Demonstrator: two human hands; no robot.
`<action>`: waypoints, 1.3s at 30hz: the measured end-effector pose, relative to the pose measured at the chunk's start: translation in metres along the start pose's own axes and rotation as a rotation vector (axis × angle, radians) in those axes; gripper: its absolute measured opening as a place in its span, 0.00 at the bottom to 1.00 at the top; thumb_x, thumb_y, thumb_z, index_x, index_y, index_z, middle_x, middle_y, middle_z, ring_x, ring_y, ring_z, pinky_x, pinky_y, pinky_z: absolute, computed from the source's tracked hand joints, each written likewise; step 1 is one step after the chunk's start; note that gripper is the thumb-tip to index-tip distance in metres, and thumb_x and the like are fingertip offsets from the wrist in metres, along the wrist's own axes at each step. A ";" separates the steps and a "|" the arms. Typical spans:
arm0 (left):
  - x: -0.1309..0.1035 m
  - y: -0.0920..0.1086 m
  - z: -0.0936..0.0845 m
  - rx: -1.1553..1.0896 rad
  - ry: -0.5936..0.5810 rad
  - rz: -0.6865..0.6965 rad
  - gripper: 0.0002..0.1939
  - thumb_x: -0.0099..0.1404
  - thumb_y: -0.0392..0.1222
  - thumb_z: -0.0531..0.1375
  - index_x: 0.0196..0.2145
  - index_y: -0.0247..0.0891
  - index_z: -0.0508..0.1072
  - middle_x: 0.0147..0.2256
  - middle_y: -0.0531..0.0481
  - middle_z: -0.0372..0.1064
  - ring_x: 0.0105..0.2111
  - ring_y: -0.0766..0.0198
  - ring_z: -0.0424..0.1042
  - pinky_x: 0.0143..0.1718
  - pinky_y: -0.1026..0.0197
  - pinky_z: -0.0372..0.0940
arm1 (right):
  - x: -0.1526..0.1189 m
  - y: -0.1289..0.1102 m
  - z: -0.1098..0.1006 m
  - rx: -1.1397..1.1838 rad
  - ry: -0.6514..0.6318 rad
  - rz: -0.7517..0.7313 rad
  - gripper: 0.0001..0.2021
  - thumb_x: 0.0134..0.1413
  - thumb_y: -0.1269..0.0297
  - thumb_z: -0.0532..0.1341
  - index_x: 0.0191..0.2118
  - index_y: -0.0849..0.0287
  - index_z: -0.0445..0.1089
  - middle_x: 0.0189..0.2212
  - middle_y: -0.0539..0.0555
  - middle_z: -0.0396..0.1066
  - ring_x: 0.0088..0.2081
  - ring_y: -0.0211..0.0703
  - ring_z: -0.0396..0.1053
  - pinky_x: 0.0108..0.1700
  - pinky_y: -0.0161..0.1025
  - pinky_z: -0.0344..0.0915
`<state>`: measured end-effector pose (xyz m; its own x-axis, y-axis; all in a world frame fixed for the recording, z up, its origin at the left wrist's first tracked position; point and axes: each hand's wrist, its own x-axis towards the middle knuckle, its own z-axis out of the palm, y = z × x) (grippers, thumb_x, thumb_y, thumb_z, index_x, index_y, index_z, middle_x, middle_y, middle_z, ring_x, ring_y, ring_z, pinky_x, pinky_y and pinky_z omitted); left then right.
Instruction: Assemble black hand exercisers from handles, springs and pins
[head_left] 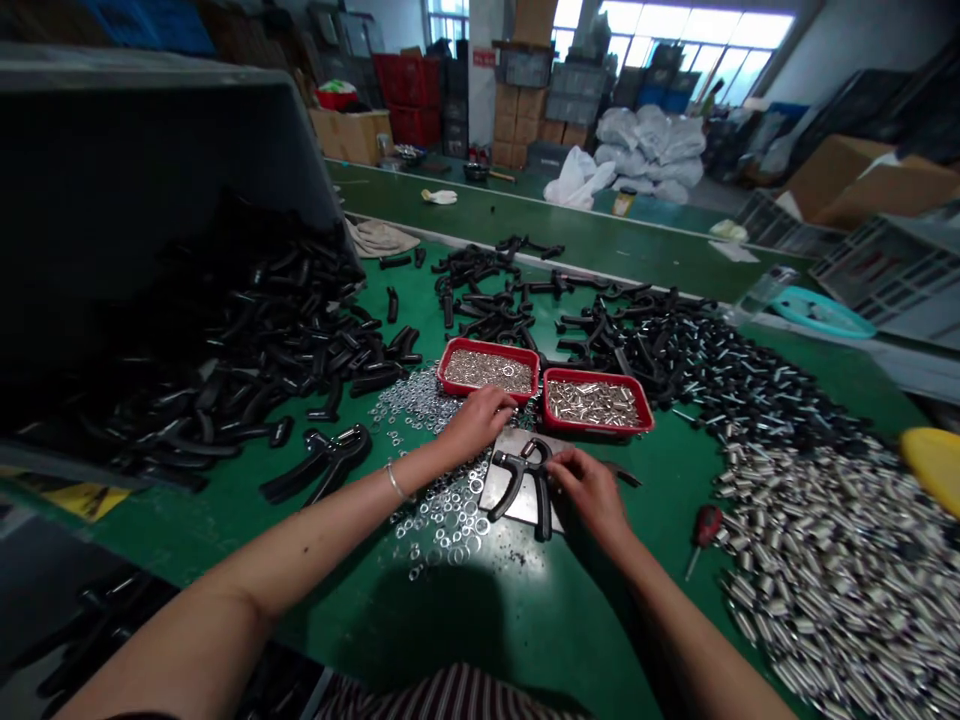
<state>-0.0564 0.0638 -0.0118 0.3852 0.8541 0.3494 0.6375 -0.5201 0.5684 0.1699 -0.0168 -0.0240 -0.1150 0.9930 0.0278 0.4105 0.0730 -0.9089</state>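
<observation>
A black hand grip exerciser with two handles and a metal spring lies on a flat metal plate in front of me. My right hand is closed, its thumb and fingers pinched at the upper part of the right handle. My left hand reaches over the front edge of a red tray of small metal pieces. Its fingers are drawn together, and whatever they hold is hidden. Beside that tray stands a second red tray of small metal pins. Loose metal rings lie under my left forearm.
Another hand grip lies at left, before a grey bin spilling black handles. Springs and black-headed screws are heaped at right, near a red-handled screwdriver. Black handle parts lie behind the trays.
</observation>
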 end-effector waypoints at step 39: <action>0.036 -0.050 -0.019 -0.245 0.253 -0.266 0.08 0.65 0.37 0.60 0.42 0.36 0.75 0.42 0.47 0.77 0.41 0.62 0.75 0.46 0.59 0.69 | -0.097 -0.045 -0.063 -0.164 -0.215 0.256 0.16 0.63 0.46 0.54 0.40 0.55 0.66 0.27 0.50 0.69 0.27 0.42 0.68 0.30 0.37 0.63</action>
<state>-0.0871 0.1206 -0.0128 0.0341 0.9465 0.3208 0.5035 -0.2935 0.8126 0.2195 -0.1106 0.0403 -0.1700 0.9402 -0.2952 0.5878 -0.1437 -0.7961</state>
